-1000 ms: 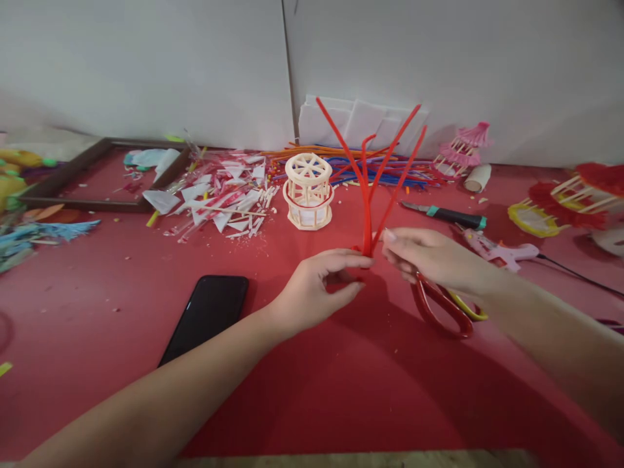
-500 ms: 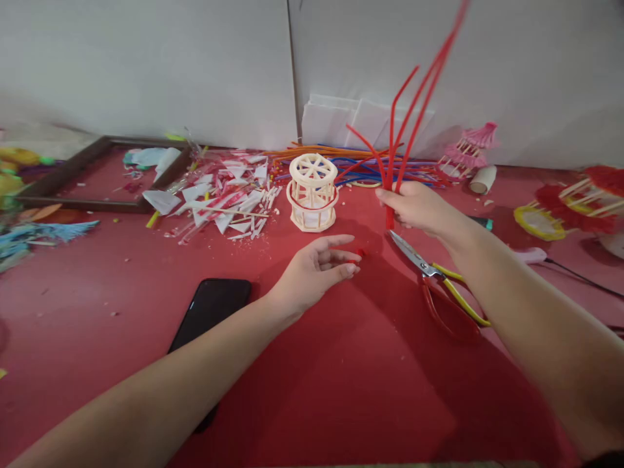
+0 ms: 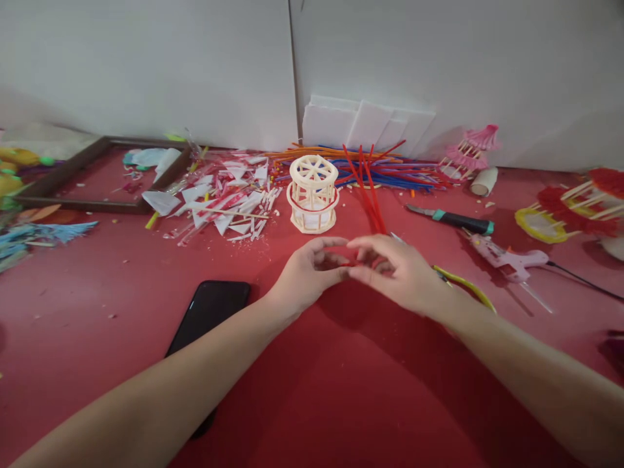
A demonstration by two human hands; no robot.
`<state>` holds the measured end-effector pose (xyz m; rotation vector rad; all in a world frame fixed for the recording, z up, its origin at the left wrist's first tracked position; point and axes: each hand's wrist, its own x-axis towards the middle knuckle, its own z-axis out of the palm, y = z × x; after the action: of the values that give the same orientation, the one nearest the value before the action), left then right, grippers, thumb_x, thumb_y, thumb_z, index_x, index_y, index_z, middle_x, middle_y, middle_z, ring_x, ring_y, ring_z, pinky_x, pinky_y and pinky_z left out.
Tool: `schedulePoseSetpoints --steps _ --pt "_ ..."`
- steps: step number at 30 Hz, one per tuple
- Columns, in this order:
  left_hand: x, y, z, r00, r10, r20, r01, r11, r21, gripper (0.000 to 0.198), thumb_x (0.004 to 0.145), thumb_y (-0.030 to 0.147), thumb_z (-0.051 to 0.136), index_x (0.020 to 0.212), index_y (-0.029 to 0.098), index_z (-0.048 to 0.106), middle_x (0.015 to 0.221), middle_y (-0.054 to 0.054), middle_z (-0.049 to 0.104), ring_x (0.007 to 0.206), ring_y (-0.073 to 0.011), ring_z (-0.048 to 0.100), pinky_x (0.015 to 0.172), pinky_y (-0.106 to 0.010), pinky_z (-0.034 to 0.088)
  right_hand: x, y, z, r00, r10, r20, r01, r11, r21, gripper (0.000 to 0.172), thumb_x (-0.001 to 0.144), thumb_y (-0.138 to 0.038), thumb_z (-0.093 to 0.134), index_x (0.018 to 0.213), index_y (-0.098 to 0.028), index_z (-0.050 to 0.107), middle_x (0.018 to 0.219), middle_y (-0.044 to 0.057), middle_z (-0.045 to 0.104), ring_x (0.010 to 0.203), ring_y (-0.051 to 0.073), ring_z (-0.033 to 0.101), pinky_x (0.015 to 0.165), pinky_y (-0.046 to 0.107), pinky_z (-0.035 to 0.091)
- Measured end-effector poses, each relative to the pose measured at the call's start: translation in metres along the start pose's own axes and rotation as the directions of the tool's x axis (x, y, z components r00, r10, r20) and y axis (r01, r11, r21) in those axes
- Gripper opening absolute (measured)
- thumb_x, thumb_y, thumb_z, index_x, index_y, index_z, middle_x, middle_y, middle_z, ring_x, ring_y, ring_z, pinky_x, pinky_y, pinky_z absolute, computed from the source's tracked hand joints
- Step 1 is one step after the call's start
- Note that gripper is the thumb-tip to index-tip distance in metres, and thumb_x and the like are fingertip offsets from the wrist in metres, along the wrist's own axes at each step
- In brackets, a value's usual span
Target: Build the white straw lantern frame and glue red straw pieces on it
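Observation:
My left hand (image 3: 308, 276) is curled in a pinch, with a small red piece (image 3: 349, 264), likely cut pipe cleaner, at its fingertips. Against those fingertips sits my right hand (image 3: 396, 270), its thumb and fingers bent inward; what lies inside them is hidden. Behind the right hand, long red pipe cleaners (image 3: 371, 195) lie on the table. Scissors with a yellow-and-red handle (image 3: 465, 286) are mostly covered by the right hand and forearm. A round two-tier frame of pale sticks (image 3: 313, 195), with a red band round its middle, stands beyond the hands.
Left of my arm lies a black phone (image 3: 214, 312). Paper and stick scraps (image 3: 234, 195) are heaped at the back. A utility knife (image 3: 461, 222) and a glue gun (image 3: 511, 260) are at right, near pink (image 3: 470, 153) and red models (image 3: 589, 201). A dark frame (image 3: 82, 205) is far left.
My right hand has put the red pipe cleaners down on the table and come left to meet the left hand. The left hand has barely moved. The utility knife and glue gun are now uncovered.

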<state>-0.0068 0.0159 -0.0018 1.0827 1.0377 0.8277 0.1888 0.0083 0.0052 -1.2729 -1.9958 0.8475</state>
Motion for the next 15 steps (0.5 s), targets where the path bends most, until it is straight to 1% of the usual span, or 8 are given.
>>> schedulePoseSetpoints --steps 1,2,5,8,10,12,15 --pt "-0.001 0.001 0.000 1.000 0.001 0.021 -0.001 1.000 0.002 0.051 0.070 0.023 0.082 0.117 0.019 0.062 0.084 0.000 0.074 0.078 -0.0151 0.070 0.078 -0.029 0.053 -0.008 -0.001 0.005 0.999 -0.018 0.046 0.016 0.998 0.056 0.034 0.086 -0.041 0.069 0.116 -0.026 0.064 0.109 0.005 0.070 0.088 0.016 0.068 0.075 0.028 0.056" --pt "-0.001 0.001 0.000 0.999 -0.004 0.034 0.003 1.000 0.020 0.052 0.070 0.025 0.082 0.118 0.020 0.062 0.084 0.000 0.075 0.078 -0.0159 0.071 0.078 -0.030 0.053 -0.015 0.000 0.010 0.999 -0.024 0.042 0.019 0.993 0.114 0.032 0.085 -0.040 0.070 0.114 -0.026 0.065 0.112 0.005 0.071 0.091 0.016 0.069 0.076 0.029 0.057" --pt "-0.002 0.000 0.000 0.999 0.017 0.042 -0.021 0.996 0.088 0.050 0.072 0.024 0.080 0.119 0.021 0.063 0.082 0.000 0.077 0.079 -0.0167 0.073 0.080 -0.030 0.055 -0.022 0.009 0.019 0.998 0.034 -0.049 -0.023 0.977 0.213 0.023 0.087 -0.036 0.068 0.107 -0.026 0.069 0.103 0.004 0.075 0.091 0.017 0.072 0.077 0.029 0.059" --pt "-0.002 -0.004 0.001 0.996 0.070 0.054 -0.074 0.994 0.082 0.045 0.077 0.020 0.074 0.121 0.021 0.063 0.091 -0.002 0.079 0.086 -0.0169 0.075 0.085 -0.030 0.058 -0.019 0.019 0.020 0.989 0.071 -0.128 -0.043 0.977 0.208 0.019 0.088 -0.034 0.065 0.104 -0.025 0.070 0.097 0.004 0.076 0.085 0.017 0.073 0.075 0.031 0.060" --pt "-0.002 -0.006 0.002 0.996 0.076 0.057 -0.081 0.993 0.090 0.043 0.080 0.017 0.070 0.122 0.020 0.062 0.095 -0.003 0.079 0.087 -0.0169 0.075 0.084 -0.030 0.060 -0.016 0.023 0.019 0.984 0.068 -0.166 -0.036 0.981 0.190 0.019 0.088 -0.033 0.064 0.103 -0.023 0.070 0.094 0.005 0.075 0.081 0.017 0.072 0.073 0.031 0.060" --pt "-0.002 -0.007 0.002 0.996 0.078 0.046 -0.083 0.989 0.120 0.043 0.081 0.014 0.067 0.124 0.019 0.061 0.099 -0.005 0.079 0.089 -0.0170 0.075 0.085 -0.031 0.060 -0.014 0.024 0.016 0.981 0.054 -0.187 -0.023 0.986 0.164 0.017 0.089 -0.031 0.062 0.102 -0.023 0.070 0.092 0.005 0.074 0.079 0.017 0.071 0.072 0.032 0.059" --pt "-0.002 -0.006 0.002 0.998 0.059 0.031 -0.064 0.981 0.181 0.046 0.082 0.013 0.065 0.127 0.019 0.060 0.101 -0.005 0.078 0.085 -0.0160 0.075 0.086 -0.032 0.061 -0.012 0.022 0.013 0.984 0.004 -0.181 0.018 0.993 0.119 0.017 0.090 -0.025 0.058 0.096 -0.025 0.073 0.093 0.003 0.074 0.083 0.016 0.069 0.076 0.031 0.056"
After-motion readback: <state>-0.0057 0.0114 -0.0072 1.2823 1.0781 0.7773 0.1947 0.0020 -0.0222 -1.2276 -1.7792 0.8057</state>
